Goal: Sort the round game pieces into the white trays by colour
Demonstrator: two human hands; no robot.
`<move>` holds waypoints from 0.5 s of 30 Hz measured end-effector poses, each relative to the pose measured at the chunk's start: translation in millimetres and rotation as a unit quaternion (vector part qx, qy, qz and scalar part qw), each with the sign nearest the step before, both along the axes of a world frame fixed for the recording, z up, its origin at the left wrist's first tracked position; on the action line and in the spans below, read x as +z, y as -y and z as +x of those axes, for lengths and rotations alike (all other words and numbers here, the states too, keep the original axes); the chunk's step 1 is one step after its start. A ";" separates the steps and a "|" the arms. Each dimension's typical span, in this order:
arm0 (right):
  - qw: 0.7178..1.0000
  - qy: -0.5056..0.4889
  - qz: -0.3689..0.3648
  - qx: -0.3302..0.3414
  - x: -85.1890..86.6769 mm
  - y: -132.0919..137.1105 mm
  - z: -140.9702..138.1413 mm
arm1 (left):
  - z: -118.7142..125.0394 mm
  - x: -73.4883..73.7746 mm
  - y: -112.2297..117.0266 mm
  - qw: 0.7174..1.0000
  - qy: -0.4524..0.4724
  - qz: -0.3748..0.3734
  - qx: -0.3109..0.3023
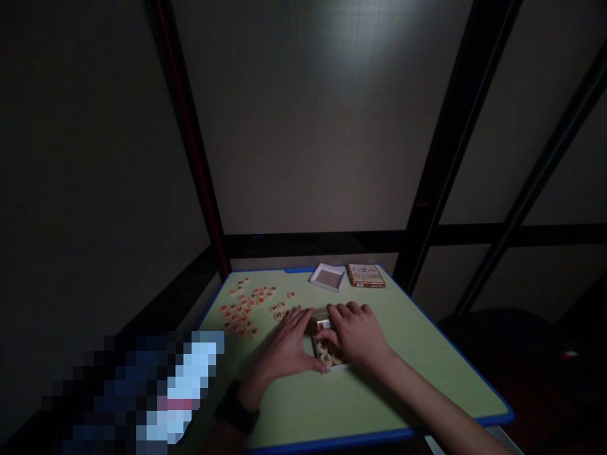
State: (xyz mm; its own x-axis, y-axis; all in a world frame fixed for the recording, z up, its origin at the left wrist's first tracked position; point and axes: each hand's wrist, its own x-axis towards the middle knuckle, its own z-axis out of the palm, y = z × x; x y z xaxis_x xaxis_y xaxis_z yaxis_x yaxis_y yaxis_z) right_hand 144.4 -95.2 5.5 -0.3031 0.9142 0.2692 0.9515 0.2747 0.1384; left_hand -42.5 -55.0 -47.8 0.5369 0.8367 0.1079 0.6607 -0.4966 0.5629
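Observation:
Xiangqi pieces (325,359), round and pale, lie in a white box (339,367) on the green table. My left hand (287,346) spans the left side of this box, thumb at its near left corner and fingertips near the far end. Above the box, my right hand (358,332) grips a small brown box lid (322,324) with a white barcode label. The lid is tilted, and my right fingers cover much of it. Left of my hands, several loose xiangqi pieces (243,309) with red or dark characters are spread over the table.
A white open tray (327,278) and a closed brown printed box (367,276) stand at the table's far edge. The green tabletop (417,366) has a blue rim. A blurred bright patch (184,392) covers the lower left. Wall panels rise behind the table.

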 end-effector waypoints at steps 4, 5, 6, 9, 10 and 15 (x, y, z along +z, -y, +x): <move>0.995 0.000 0.016 0.094 3.1 -11.6 24.3 | -0.4 -2.4 -6.3 0.999 0.021 0.034 0.026; 0.993 -0.019 0.022 0.117 2.4 -14.3 31.4 | -0.3 -2.8 -8.4 0.998 0.026 0.047 0.031; 0.989 -0.047 0.028 0.139 1.0 -17.0 38.5 | 0.1 -3.0 -10.4 0.997 0.029 0.059 0.033; 0.968 -0.167 0.037 0.184 -6.9 -24.5 58.4 | 3.2 -0.7 -15.4 0.995 0.017 0.093 0.030; 0.960 -0.203 0.038 0.189 -9.9 -26.5 63.9 | 4.6 0.8 -16.3 0.994 0.009 0.102 0.030; 0.942 -0.272 0.035 0.195 -18.3 -24.6 78.7 | 10.3 8.8 -10.5 0.993 -0.023 0.111 0.023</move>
State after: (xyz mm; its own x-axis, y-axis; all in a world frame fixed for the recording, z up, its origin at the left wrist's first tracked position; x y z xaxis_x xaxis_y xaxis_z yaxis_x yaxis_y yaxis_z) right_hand 223.1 -70.6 -12.8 -0.4111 0.7362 0.5377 0.7155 0.6260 -0.3101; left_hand -32.2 -44.5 -39.0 0.5076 0.8187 0.2684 0.7076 -0.5739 0.4123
